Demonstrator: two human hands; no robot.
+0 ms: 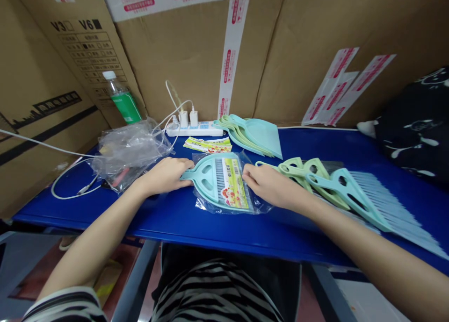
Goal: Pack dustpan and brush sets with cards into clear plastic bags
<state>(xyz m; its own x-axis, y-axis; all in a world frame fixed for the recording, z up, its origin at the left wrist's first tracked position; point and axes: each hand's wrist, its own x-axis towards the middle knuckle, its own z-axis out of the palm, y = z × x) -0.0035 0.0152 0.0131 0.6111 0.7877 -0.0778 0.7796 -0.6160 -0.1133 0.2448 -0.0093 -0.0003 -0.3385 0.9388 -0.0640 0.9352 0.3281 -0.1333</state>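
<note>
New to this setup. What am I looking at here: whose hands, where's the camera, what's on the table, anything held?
There is no machine here: a person works with two bare hands, filmed by one camera worn on the head, looking forward and down.

On the blue table lies a clear bag holding a teal dustpan and brush set with a printed label. The left hand rests at the set's handle end; the right hand rests on the bag's right edge. Neither lifts it.

To the right lie loose brushes, green and teal. Behind the bag are stacked dustpans, printed label cards and a power strip with chargers. To the left sit crumpled plastic bags and a green-labelled bottle. Cardboard boxes wall off the back.
</note>
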